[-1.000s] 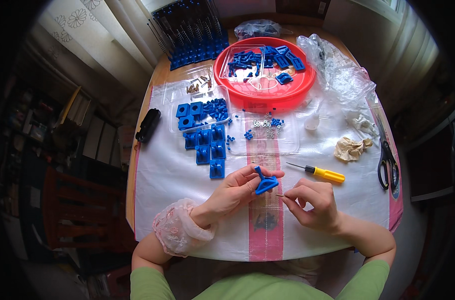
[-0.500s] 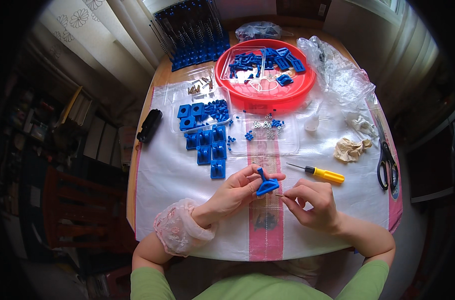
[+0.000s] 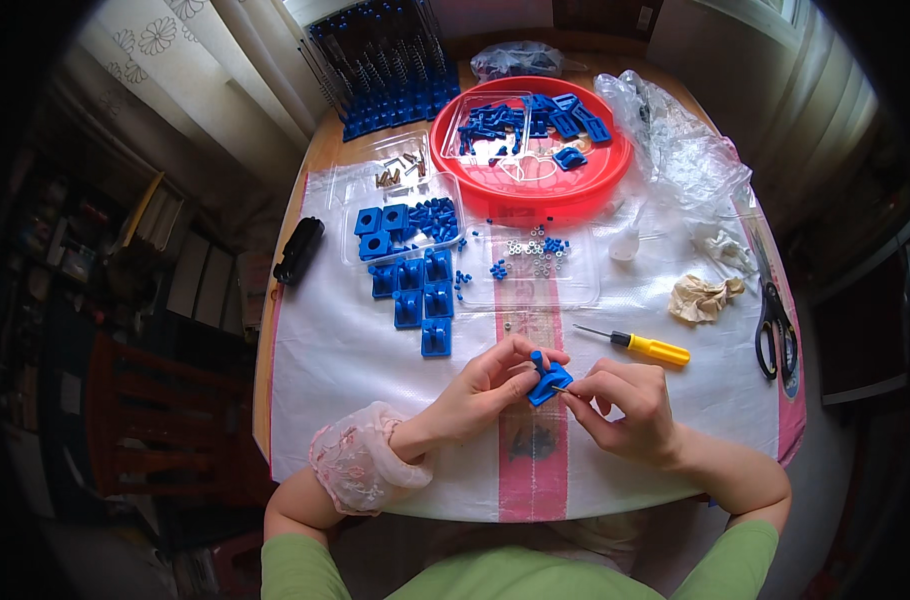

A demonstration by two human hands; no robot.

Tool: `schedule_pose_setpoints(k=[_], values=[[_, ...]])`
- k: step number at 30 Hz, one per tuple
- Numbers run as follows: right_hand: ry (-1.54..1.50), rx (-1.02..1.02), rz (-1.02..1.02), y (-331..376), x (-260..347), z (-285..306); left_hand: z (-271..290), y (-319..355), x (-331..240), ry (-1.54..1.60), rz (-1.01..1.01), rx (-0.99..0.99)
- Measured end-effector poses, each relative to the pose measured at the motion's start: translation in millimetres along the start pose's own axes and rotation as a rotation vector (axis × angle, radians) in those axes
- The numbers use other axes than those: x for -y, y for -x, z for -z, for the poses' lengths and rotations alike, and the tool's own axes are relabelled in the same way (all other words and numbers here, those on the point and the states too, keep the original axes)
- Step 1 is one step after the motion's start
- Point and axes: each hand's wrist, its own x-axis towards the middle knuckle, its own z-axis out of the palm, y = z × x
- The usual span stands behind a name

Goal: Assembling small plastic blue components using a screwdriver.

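One blue part (image 3: 544,386) in left hand (image 3: 488,390), seemingly against pin (image 3: 562,391) in right hand (image 3: 630,405).

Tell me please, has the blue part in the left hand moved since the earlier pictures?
Yes. Against the yellow screwdriver, the blue part has shifted right and slightly down in the picture.

The person wears a plain light green top (image 3: 515,580), whose left sleeve (image 3: 293,570) and right sleeve (image 3: 730,560) are the same green and end near the elbows. Around the left forearm (image 3: 293,500), close to the wrist, sits a loose, puffed cuff (image 3: 360,458) of pale pink, thin-looking cloth, gathered into wrinkles, with a deeper pink pattern. The right forearm (image 3: 740,478) is bare, as are the left hand (image 3: 485,393) and right hand (image 3: 630,408).
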Motion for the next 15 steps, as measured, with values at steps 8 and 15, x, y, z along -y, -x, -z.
schedule_pose_setpoints(k=[8,15], values=[[0.134,0.067,0.025,2.9,0.8,1.6,-9.8,2.4,-3.5,-0.204,-0.101,-0.037],[-0.146,0.138,-0.241,6.6,0.1,-0.6,-9.7,4.1,-5.8,-0.217,-0.085,0.010]])
